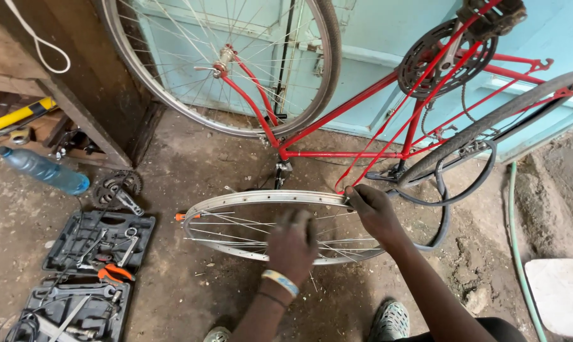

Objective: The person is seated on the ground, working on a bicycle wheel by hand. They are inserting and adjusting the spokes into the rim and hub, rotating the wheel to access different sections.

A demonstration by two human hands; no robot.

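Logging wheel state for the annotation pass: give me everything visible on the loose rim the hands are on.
The loose rim is a bare silver metal hoop, no tyre, held roughly flat just above the dirt floor beside the upturned red bicycle. Thin spokes hang loosely inside it, uneven and crossing, with no hub visible. The right hand grips its far edge; the left hand, blurred, is over the spokes near its near edge.

Just one cam here, strapped to the head and tilted steeply down and forward over a dirt floor (191,297). It sits close above the rim (261,197) lying flat between both hands, with an upside-down red bike (356,101) filling the top. The wide lens seems to bend the edges, so the toolbox (99,244) at far left looks skewed.
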